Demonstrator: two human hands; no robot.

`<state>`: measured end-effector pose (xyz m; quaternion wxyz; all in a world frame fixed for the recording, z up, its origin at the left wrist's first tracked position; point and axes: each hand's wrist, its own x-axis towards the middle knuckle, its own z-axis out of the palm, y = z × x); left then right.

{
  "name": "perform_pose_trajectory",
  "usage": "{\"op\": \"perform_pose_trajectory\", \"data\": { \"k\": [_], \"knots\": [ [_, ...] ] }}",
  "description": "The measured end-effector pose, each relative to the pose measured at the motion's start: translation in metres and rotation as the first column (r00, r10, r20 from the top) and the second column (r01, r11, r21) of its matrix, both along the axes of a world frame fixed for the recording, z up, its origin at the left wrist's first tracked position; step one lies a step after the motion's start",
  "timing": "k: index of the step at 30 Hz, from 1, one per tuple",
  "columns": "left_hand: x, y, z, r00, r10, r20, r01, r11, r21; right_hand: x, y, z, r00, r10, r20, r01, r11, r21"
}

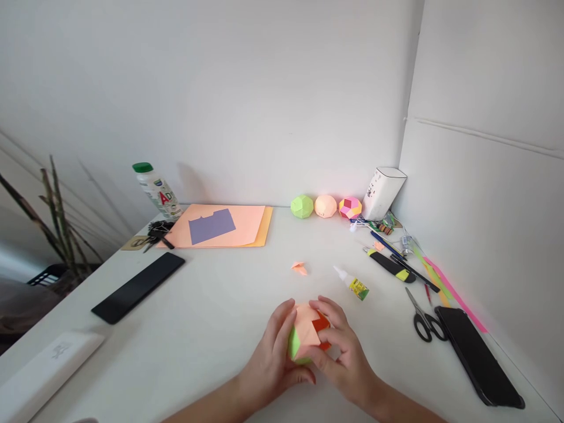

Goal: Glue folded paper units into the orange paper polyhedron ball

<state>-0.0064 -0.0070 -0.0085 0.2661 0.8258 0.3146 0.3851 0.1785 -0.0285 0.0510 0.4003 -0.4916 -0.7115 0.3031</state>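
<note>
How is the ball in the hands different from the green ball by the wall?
The held ball mixes peach, green and red; the green ball shows only green. The held ball is between the left hand and right hand; the green ball rests on the table by the wall. Both are roundish, with flat faces.

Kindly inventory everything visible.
held ball: 1, multicoloured, front
balls: 3, green, peach, multicoloured, back
folded paper: 1, peach, centre
nozzle bottle: 1, white/yellow, centre
bottle: 1, white/green, left
sheets: several, peach/orange/purple, left
slabs: 2, black, left/right
box: 1, white, left
stalks: several, brown, left
container: 1, white, corner
cutter: 1, black/green, right
scissors: 1, black/grey, right
strips: several, mixed, right
clutter: uncountable, mixed, left/right
table: 1, white, beneath
left hand, right hand: 2, bare, front
</note>
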Motion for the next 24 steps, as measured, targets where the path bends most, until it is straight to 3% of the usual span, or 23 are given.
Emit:
{"op": "perform_pose_trajectory", "data": {
  "k": [2, 5, 10, 14, 18, 24],
  "knots": [
    [0.0, -0.001, -0.001, 0.999, -0.035, -0.005, 0.035, 0.999, -0.021, 0.001, 0.0, -0.001, 1.0, 0.007, 0.021, -0.007, 1.0, -0.002],
    [-0.001, 0.002, 0.001, 0.993, -0.09, 0.074, 0.098, 0.989, -0.115, 0.006, 0.0, 0.001, 0.989, 0.069, 0.127, -0.082, 0.991, 0.105],
    [-0.006, 0.016, 0.008, 0.955, -0.222, 0.198, 0.266, 0.935, -0.234, 0.018, 0.003, 0.008, 0.913, 0.152, 0.378, -0.271, 0.92, 0.285],
    [-0.008, 0.018, 0.012, 0.967, -0.181, 0.181, 0.223, 0.942, -0.249, 0.021, 0.007, 0.007, 0.874, 0.147, 0.463, -0.315, 0.898, 0.308],
    [-0.009, 0.016, 0.012, 0.988, -0.131, 0.085, 0.144, 0.975, -0.17, 0.023, 0.011, 0.0, 0.86, 0.125, 0.496, -0.315, 0.893, 0.322],
    [-0.009, 0.018, 0.018, 0.997, -0.072, 0.007, 0.072, 0.991, -0.108, 0.024, 0.013, 0.002, 0.871, 0.149, 0.468, -0.313, 0.903, 0.294]
  ]
}}
